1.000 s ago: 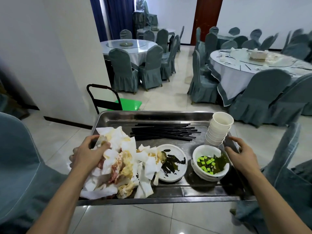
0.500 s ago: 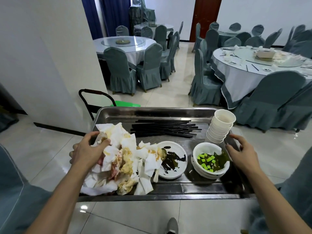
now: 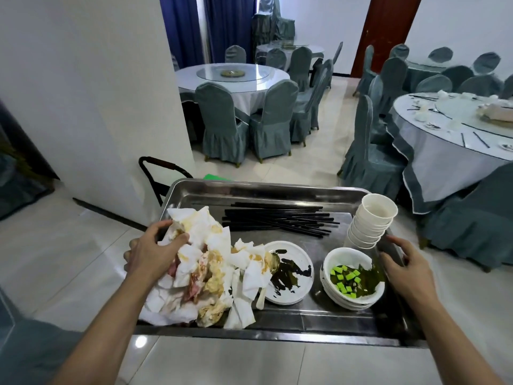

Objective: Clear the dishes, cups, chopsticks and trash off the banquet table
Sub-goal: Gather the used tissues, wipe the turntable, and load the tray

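The person carries a steel tray (image 3: pixel 277 190) loaded with soiled napkins (image 3: pixel 205 262), a smeared plate (image 3: pixel 294 270), stacked bowls (image 3: pixel 352 282), black chopsticks (image 3: pixel 280 218) and nested cups (image 3: pixel 372 220). The left hand (image 3: pixel 155 257) grips the tray's left edge and napkins; the right hand (image 3: pixel 405 262) curls over the right rim. Further right, a round surface (image 3: pixel 449 151) seemingly still needs clearing of chopsticks and dishes.

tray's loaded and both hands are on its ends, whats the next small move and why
Probably keep the steel tray level and carry it on toward the black-handled cart just beyond its far edge. The left hand grips the left rim over the soiled napkins; the right hand holds the right rim. The leaning cup stack and loose chopsticks could slide if it tilts.
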`<action>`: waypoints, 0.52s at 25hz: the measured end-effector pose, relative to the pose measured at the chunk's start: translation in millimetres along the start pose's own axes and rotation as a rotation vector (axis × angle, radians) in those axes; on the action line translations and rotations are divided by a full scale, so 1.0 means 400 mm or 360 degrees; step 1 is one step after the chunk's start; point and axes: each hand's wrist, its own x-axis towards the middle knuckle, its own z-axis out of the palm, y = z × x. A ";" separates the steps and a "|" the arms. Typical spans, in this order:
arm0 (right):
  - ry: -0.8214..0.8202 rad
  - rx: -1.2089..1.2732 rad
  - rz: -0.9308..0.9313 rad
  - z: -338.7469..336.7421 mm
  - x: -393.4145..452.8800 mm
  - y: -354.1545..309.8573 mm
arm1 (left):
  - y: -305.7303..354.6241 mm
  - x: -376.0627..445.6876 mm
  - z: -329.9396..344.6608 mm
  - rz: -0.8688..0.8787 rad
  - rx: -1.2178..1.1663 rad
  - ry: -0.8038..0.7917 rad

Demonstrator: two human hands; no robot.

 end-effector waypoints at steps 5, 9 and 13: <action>-0.0050 -0.0017 -0.0056 0.042 0.227 -0.040 | 0.097 0.113 0.101 -0.0085 -0.0058 0.0033; -0.0053 -0.0010 -0.0092 0.086 0.394 -0.074 | 0.158 0.229 0.182 -0.0104 -0.0116 0.0030; -0.0037 -0.0025 -0.0125 0.147 0.568 -0.120 | 0.217 0.381 0.267 -0.0112 -0.0098 0.0052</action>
